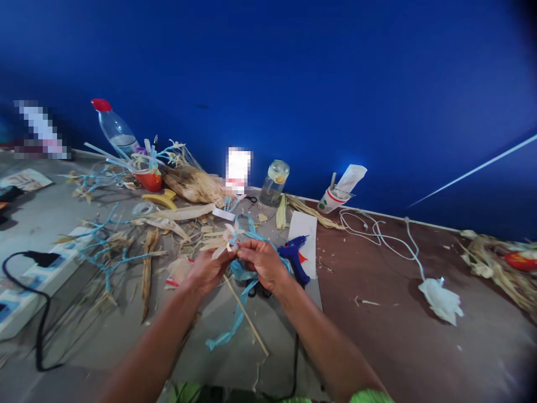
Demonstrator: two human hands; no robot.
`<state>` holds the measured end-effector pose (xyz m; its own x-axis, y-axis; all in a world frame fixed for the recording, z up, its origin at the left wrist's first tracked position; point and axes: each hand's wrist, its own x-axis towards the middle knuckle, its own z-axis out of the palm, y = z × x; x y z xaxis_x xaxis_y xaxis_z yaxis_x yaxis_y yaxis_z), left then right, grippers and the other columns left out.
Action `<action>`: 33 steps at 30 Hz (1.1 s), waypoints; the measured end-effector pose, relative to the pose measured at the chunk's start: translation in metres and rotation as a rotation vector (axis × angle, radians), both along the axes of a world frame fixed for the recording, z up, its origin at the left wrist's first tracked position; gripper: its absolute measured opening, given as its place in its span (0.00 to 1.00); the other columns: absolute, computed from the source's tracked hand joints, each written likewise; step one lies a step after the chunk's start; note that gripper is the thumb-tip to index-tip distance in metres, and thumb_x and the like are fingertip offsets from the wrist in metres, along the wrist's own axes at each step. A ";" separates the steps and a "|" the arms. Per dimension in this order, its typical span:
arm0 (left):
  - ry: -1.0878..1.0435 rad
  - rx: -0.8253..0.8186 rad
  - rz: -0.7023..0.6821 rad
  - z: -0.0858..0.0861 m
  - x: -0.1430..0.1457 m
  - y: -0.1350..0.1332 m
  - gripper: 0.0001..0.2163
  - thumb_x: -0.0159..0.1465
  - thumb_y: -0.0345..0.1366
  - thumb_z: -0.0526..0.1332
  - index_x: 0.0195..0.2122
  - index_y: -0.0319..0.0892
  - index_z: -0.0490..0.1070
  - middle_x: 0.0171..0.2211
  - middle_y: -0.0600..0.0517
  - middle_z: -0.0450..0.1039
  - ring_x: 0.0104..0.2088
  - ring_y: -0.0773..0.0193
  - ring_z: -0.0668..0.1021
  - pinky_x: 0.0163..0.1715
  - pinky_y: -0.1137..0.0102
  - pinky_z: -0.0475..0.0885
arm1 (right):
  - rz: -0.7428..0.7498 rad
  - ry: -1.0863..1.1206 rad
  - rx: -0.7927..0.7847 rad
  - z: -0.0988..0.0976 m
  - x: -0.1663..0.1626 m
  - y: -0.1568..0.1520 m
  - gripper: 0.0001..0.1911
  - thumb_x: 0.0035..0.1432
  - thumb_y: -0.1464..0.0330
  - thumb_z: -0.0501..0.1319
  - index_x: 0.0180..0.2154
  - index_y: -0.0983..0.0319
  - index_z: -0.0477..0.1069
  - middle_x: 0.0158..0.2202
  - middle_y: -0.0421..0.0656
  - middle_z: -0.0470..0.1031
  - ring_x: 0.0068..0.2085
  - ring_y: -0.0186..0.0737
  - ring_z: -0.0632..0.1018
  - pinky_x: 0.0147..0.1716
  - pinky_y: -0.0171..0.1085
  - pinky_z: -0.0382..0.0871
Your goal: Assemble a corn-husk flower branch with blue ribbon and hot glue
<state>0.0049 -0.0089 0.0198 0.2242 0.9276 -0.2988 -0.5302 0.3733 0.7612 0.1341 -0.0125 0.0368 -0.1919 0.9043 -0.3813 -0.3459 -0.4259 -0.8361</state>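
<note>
My left hand is closed on a small craft flower with pale, husk-like petals and light blue wrapping at its base. Opposite it, my right hand pinches at the base of the same flower, where a light blue strip shows around the fingers and trails down to the table. A thin wooden stick slants down from beneath my left hand; whether it joins the flower is hidden. Just right of my right hand lies a blue glue gun, partly on a white sheet.
Blue-wrapped branches and dried corn husks litter the left side. A power strip lies far left. Behind stand a bottle, a glass jar and a cup. A white cable crosses the right.
</note>
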 end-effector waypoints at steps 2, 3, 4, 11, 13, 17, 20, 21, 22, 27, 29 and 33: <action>0.034 0.050 -0.003 -0.001 -0.002 0.000 0.12 0.44 0.33 0.71 0.29 0.37 0.75 0.27 0.51 0.75 0.33 0.64 0.75 0.36 0.71 0.69 | -0.032 -0.084 0.068 -0.001 0.000 0.000 0.11 0.34 0.68 0.67 0.21 0.64 0.67 0.17 0.34 0.65 0.18 0.23 0.61 0.17 0.27 0.49; 0.033 0.059 -0.006 -0.002 -0.003 0.000 0.11 0.44 0.33 0.70 0.29 0.37 0.76 0.27 0.51 0.75 0.32 0.64 0.75 0.36 0.71 0.69 | -0.035 -0.108 0.091 -0.002 0.000 0.000 0.10 0.35 0.68 0.67 0.21 0.64 0.67 0.17 0.34 0.66 0.19 0.24 0.62 0.17 0.27 0.50; 0.022 0.053 -0.011 -0.002 -0.004 0.000 0.11 0.45 0.33 0.70 0.29 0.37 0.75 0.28 0.51 0.75 0.32 0.64 0.75 0.36 0.71 0.69 | -0.030 -0.116 0.100 -0.002 0.000 0.000 0.10 0.35 0.68 0.67 0.21 0.64 0.67 0.17 0.34 0.66 0.19 0.24 0.62 0.18 0.27 0.51; -0.117 -0.045 -0.071 0.000 -0.007 0.003 0.09 0.44 0.30 0.69 0.27 0.35 0.74 0.26 0.51 0.73 0.28 0.67 0.74 0.34 0.72 0.70 | 0.107 0.072 -0.054 -0.005 0.006 0.004 0.12 0.34 0.69 0.67 0.19 0.64 0.64 0.13 0.31 0.59 0.14 0.21 0.53 0.14 0.28 0.40; -0.144 -0.089 -0.051 -0.001 -0.007 0.005 0.09 0.45 0.30 0.69 0.27 0.35 0.74 0.27 0.51 0.73 0.29 0.68 0.74 0.34 0.73 0.71 | 0.113 0.116 -0.068 -0.006 0.006 0.005 0.13 0.34 0.69 0.68 0.19 0.64 0.64 0.13 0.30 0.59 0.13 0.20 0.53 0.14 0.28 0.40; -0.154 -0.172 -0.051 -0.003 -0.009 0.009 0.06 0.46 0.30 0.68 0.25 0.35 0.73 0.24 0.51 0.72 0.27 0.69 0.74 0.33 0.74 0.71 | 0.090 0.150 -0.063 -0.009 0.003 0.005 0.14 0.34 0.69 0.69 0.18 0.63 0.62 0.11 0.29 0.56 0.13 0.21 0.52 0.14 0.28 0.40; -0.136 -0.173 -0.056 -0.004 -0.011 0.012 0.05 0.46 0.30 0.68 0.24 0.34 0.74 0.21 0.51 0.71 0.24 0.70 0.73 0.30 0.75 0.71 | 0.076 0.152 -0.056 -0.013 0.001 0.005 0.15 0.34 0.68 0.69 0.19 0.63 0.63 0.10 0.29 0.55 0.13 0.22 0.52 0.14 0.28 0.41; -0.132 -0.167 -0.054 -0.003 -0.012 0.012 0.05 0.46 0.29 0.68 0.23 0.34 0.74 0.21 0.52 0.71 0.24 0.70 0.73 0.29 0.75 0.70 | 0.080 0.156 -0.059 -0.014 0.001 0.004 0.15 0.34 0.68 0.69 0.19 0.63 0.63 0.11 0.29 0.55 0.13 0.22 0.52 0.14 0.28 0.41; -0.132 -0.159 -0.053 -0.003 -0.012 0.012 0.05 0.46 0.30 0.68 0.23 0.35 0.74 0.21 0.51 0.71 0.23 0.70 0.72 0.28 0.75 0.70 | 0.090 0.166 -0.069 -0.014 0.001 0.005 0.15 0.34 0.68 0.69 0.20 0.63 0.63 0.11 0.29 0.54 0.14 0.22 0.52 0.14 0.28 0.42; -0.110 -0.131 -0.050 0.000 -0.011 0.010 0.06 0.46 0.31 0.68 0.23 0.35 0.73 0.20 0.52 0.70 0.23 0.70 0.72 0.27 0.75 0.69 | 0.147 0.292 -0.193 -0.014 0.005 0.009 0.14 0.38 0.63 0.68 0.24 0.63 0.65 0.13 0.29 0.53 0.15 0.21 0.48 0.15 0.27 0.41; -0.090 -0.126 -0.047 0.000 -0.011 0.009 0.06 0.46 0.31 0.69 0.23 0.36 0.73 0.20 0.53 0.70 0.22 0.71 0.71 0.27 0.76 0.68 | 0.153 0.267 -0.203 -0.014 0.006 0.011 0.14 0.38 0.64 0.67 0.23 0.63 0.65 0.13 0.29 0.53 0.15 0.21 0.48 0.15 0.27 0.39; -0.035 -0.151 -0.057 0.000 -0.010 0.009 0.08 0.44 0.32 0.70 0.23 0.36 0.73 0.21 0.53 0.71 0.23 0.71 0.71 0.26 0.75 0.67 | 0.062 -0.007 -0.074 -0.016 0.006 0.011 0.10 0.35 0.68 0.66 0.24 0.63 0.68 0.14 0.31 0.58 0.16 0.23 0.55 0.16 0.28 0.42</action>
<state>-0.0050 -0.0002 0.0198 0.2878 0.8584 -0.4247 -0.5303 0.5121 0.6757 0.1402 -0.0015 0.0207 -0.2438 0.8600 -0.4483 -0.3107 -0.5072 -0.8039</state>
